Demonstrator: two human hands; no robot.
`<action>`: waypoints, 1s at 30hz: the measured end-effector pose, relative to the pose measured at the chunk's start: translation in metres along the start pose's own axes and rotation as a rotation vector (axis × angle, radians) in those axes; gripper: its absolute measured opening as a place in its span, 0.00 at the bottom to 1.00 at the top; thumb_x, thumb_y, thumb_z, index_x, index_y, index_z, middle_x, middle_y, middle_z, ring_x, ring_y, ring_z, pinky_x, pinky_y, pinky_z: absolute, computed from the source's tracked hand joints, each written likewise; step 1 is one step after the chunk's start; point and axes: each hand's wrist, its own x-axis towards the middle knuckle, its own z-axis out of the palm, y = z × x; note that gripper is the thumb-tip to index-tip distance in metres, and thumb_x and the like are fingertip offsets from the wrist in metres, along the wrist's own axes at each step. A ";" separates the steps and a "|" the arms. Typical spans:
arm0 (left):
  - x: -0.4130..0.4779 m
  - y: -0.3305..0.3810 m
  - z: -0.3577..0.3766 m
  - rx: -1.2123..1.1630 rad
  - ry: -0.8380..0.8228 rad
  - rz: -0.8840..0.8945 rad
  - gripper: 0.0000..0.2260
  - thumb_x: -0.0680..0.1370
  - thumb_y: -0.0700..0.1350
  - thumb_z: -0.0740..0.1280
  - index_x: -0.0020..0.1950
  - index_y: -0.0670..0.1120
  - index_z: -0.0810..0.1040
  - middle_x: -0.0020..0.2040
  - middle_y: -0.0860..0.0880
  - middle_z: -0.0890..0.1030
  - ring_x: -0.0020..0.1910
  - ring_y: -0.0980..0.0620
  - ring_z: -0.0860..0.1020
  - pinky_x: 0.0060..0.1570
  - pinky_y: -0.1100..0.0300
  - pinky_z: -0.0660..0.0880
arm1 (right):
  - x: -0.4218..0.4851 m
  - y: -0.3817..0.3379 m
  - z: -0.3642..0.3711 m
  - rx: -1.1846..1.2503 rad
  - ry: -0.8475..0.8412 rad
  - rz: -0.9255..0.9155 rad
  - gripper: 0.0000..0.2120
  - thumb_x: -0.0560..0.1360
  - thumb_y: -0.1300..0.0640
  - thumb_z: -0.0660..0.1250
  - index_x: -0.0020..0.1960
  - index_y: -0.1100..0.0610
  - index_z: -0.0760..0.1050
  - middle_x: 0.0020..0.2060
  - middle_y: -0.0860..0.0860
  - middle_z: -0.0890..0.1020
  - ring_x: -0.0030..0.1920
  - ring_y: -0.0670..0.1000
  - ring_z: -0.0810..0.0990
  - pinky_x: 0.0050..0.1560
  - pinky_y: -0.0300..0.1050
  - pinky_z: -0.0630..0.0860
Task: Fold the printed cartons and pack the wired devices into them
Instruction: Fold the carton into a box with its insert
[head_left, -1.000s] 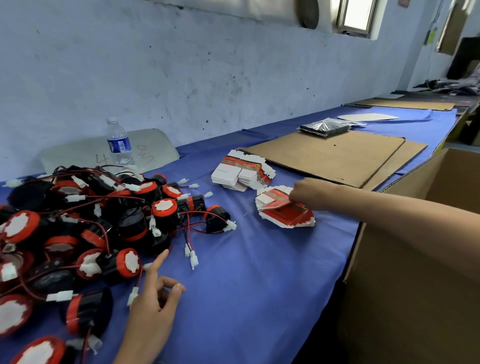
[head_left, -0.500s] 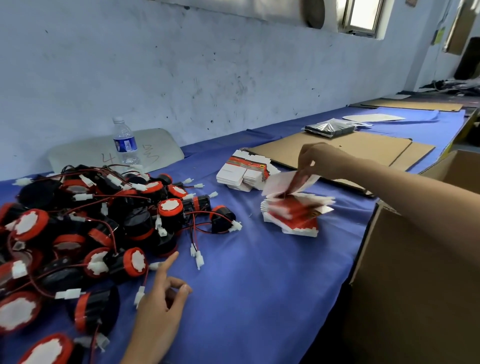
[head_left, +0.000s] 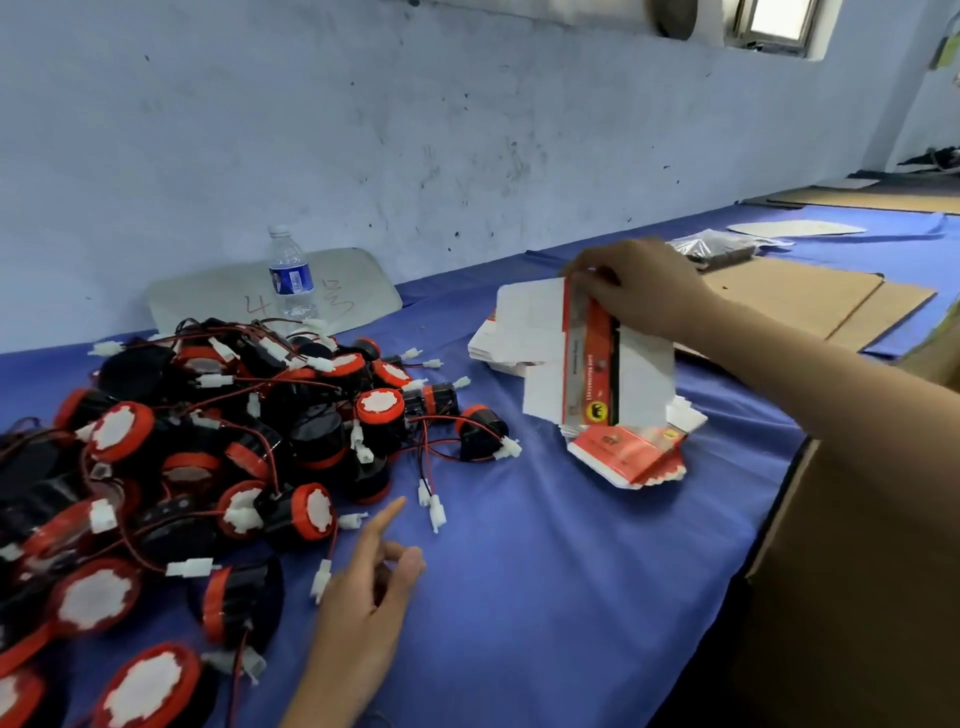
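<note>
Head view: one flat printed carton (head_left: 592, 358) was held hanging upright above the nearer stack of cartons (head_left: 623, 452), pinched at its top edge between the thumb and fingertips of the right hand (head_left: 639, 291). Held from the top like that, the blank was judged to be clear of the sheets below and free to be opened by a second hand.

The left hand (head_left: 363, 587) was seen near the front edge of the pile of wired devices (head_left: 208, 441), its index finger stretched out, the other fingers loosely bent, nothing gripped. Whether it rested on the blue cloth (head_left: 545, 597) could not be told. Its place there was judged to be readiness either to meet the carton or to pick a device.

The devices, black with red rims and white-plugged leads, were heaped tangled at the left, apart from the cartons. A large brown cardboard box (head_left: 857, 571) was stood at the table's right edge, probably for packed cartons. No folded carton was seen.
</note>
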 end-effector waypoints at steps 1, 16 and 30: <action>-0.001 0.004 0.000 -0.040 0.001 -0.005 0.22 0.74 0.65 0.63 0.67 0.67 0.66 0.46 0.55 0.80 0.36 0.53 0.76 0.43 0.57 0.74 | -0.007 -0.014 0.013 0.193 0.007 0.029 0.11 0.80 0.57 0.60 0.56 0.52 0.81 0.46 0.51 0.83 0.46 0.52 0.78 0.45 0.44 0.73; -0.009 0.018 -0.005 -0.244 0.258 0.012 0.33 0.65 0.77 0.60 0.57 0.54 0.71 0.44 0.67 0.80 0.53 0.74 0.75 0.47 0.82 0.66 | -0.110 -0.137 0.166 1.529 -0.006 0.237 0.10 0.80 0.58 0.61 0.54 0.50 0.80 0.50 0.41 0.84 0.53 0.39 0.81 0.49 0.30 0.74; 0.008 0.014 -0.027 -0.393 0.452 -0.099 0.27 0.70 0.58 0.68 0.68 0.69 0.64 0.48 0.50 0.84 0.44 0.53 0.84 0.36 0.65 0.78 | -0.117 -0.141 0.155 1.985 -0.601 0.519 0.28 0.71 0.35 0.65 0.61 0.53 0.79 0.59 0.56 0.82 0.59 0.56 0.80 0.54 0.49 0.79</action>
